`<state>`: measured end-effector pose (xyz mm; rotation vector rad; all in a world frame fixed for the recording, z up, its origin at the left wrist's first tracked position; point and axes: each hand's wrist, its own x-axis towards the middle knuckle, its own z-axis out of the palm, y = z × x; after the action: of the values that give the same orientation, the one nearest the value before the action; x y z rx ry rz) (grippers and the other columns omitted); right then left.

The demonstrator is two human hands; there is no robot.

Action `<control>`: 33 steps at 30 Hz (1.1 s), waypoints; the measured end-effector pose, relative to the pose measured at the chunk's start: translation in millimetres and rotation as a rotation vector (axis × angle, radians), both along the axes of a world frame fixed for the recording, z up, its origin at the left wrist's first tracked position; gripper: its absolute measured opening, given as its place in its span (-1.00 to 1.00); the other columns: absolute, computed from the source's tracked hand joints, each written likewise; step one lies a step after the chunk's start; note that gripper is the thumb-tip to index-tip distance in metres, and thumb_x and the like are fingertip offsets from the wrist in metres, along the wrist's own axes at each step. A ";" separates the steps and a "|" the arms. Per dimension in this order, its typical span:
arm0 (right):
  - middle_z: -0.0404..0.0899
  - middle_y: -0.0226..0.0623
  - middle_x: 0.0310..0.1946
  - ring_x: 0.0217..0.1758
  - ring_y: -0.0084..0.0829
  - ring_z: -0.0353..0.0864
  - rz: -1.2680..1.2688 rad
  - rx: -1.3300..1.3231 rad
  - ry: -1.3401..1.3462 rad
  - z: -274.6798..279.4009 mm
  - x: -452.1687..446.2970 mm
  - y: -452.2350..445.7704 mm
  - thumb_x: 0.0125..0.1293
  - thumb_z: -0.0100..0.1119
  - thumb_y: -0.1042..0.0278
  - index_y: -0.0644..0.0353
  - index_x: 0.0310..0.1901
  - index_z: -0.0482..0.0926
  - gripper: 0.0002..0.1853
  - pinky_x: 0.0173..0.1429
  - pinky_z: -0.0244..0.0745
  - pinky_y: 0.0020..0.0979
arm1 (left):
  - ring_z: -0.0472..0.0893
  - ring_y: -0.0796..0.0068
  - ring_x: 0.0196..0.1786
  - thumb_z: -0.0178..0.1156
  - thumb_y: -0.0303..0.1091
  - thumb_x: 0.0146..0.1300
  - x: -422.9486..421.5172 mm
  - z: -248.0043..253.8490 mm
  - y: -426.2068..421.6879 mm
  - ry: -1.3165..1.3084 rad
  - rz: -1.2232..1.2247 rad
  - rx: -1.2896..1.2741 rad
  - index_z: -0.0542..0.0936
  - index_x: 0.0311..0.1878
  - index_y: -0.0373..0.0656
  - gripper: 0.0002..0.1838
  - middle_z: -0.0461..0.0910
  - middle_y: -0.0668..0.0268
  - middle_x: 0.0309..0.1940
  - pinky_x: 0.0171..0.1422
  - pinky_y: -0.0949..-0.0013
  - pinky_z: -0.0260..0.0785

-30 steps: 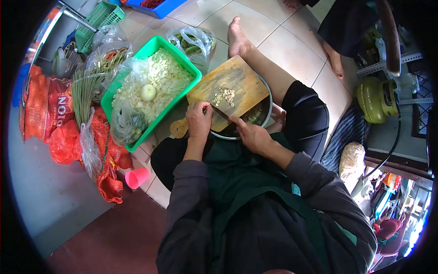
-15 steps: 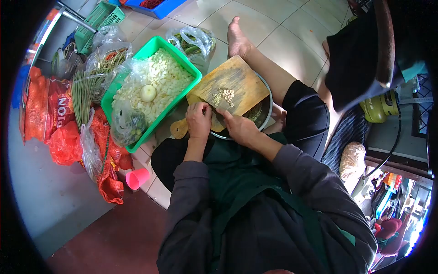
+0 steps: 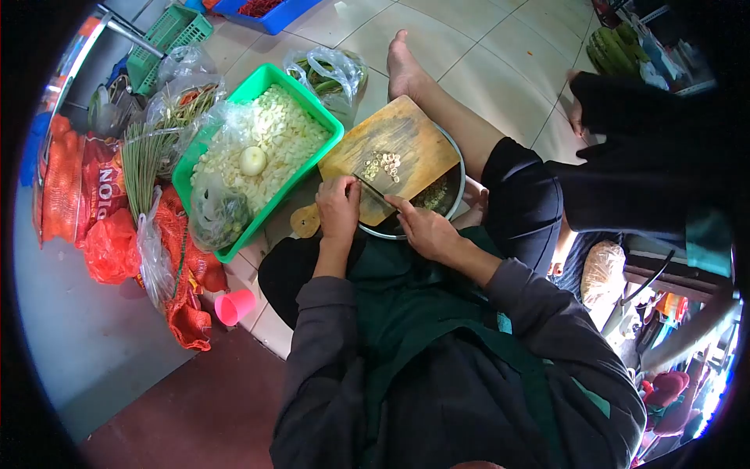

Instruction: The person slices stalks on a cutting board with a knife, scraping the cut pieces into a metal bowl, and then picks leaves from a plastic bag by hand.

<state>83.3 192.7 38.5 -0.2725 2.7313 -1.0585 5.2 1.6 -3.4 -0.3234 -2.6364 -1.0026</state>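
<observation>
A wooden cutting board [image 3: 391,141] lies tilted over a round metal bowl [image 3: 459,187], its handle toward the lower left. Several small pale slices [image 3: 383,166] are grouped on it. My right hand [image 3: 426,227] is closed on a thin knife [image 3: 373,189] whose blade reaches across the board's near edge. At the blade's other end, my left hand [image 3: 338,207] has its fingers pressed together; what they hold is hidden. Dark chopped pieces show inside the bowl below the board.
Left of the board is a green tray [image 3: 337,129] of chopped pale vegetable. Orange net bags [image 3: 62,187] and a pink cup [image 3: 235,306] lie farther left. Another person in dark clothes [image 3: 641,172] is close on the right, near a bag [image 3: 602,273].
The other person has moved in from the upper right, down beside my knee, covering the green gas cylinder. My right hand shifted left, then back right with the knife.
</observation>
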 end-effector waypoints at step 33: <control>0.63 0.19 -0.28 -0.24 0.16 0.65 0.038 0.068 -0.134 0.3 -1.8 -1.9 0.49 -0.12 0.24 -0.12 0.40 0.18 -0.53 -0.19 0.52 0.11 | 0.55 0.08 -0.20 0.31 -0.37 0.18 1.3 2.9 3.0 -0.006 0.097 -0.052 0.63 -0.28 -0.15 -0.90 0.58 0.16 -0.35 -0.07 0.11 0.38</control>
<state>81.5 190.9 38.9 -0.2336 2.6255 -0.9365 6.4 4.6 -0.5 -0.2017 -2.6594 -0.9071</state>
